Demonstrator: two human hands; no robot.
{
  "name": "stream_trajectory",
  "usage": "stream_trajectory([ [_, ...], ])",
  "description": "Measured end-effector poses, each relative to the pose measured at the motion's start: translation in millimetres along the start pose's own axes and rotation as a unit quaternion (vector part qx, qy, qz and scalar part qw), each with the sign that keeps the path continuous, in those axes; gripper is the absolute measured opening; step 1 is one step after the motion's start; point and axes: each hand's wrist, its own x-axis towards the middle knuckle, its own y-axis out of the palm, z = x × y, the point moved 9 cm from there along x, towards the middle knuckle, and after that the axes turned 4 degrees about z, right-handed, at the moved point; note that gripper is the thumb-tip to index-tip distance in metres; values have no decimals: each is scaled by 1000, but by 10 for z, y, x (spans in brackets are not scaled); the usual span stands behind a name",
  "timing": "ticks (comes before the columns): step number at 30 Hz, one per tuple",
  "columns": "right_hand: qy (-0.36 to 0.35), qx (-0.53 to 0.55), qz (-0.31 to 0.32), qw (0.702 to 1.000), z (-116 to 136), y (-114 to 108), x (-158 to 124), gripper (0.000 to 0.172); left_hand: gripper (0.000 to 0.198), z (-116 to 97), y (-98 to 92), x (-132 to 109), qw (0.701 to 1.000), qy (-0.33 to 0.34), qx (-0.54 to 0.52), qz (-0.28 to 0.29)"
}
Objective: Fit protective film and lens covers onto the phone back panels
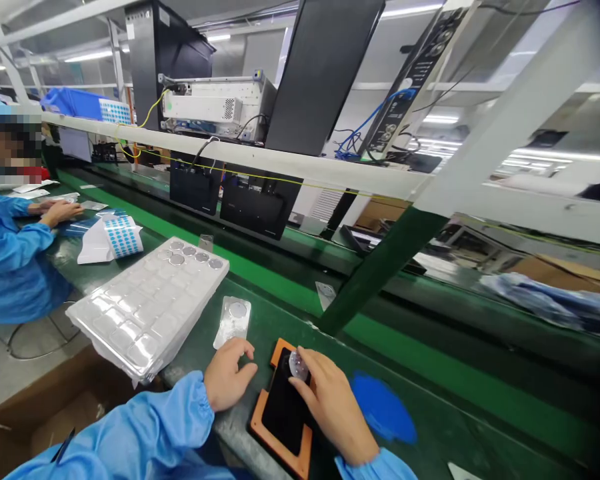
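Head view: right hand [334, 407] grasps clear disc [299, 365] over orange jig [280, 349]; left hand [229, 373] released beside it. Tray [130, 327]: discs [177, 259] along one edge.

We can read no words, brands or numbers here: the small markings on the white rack instrument [203, 107] and the dark connector panel [413, 80] are too small and blurred to make out.
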Motion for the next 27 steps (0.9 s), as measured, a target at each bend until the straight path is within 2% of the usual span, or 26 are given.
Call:
stream_trajectory([
  [2,-20,-55,34,998,-141,170,41,36,15,93,54,-22,999,16,28,13],
  [4,-24,-77,41,996,-255,302,1,29,15,140,128,-56,998,30,42,29],
  [8,-24,-81,26,996,-340,409,-164,32,16,141,185,-83,996,46,58,39],
  [13,14,-82,46,995,-261,397,-235,31,19,32,201,30,995,58,71,39],
  [15,33,-78,42,996,-160,356,-247,32,23,-92,312,111,991,82,84,65],
  [17,39,-73,25,996,-46,292,-264,32,31,-226,500,191,981,112,117,111],
  [20,57,-91,-5,994,-70,83,-336,26,39,-302,831,263,952,139,196,191],
  [23,131,-142,-70,979,-483,-437,-663,28,37,-232,1019,286,926,156,261,222],
  [26,274,-215,-155,925,-1115,-1084,-1399,49,37,-154,1064,281,914,180,295,214],
  [27,364,-263,-150,881,-1359,-1229,-1720,54,37,-139,1067,278,912,187,300,209],
])
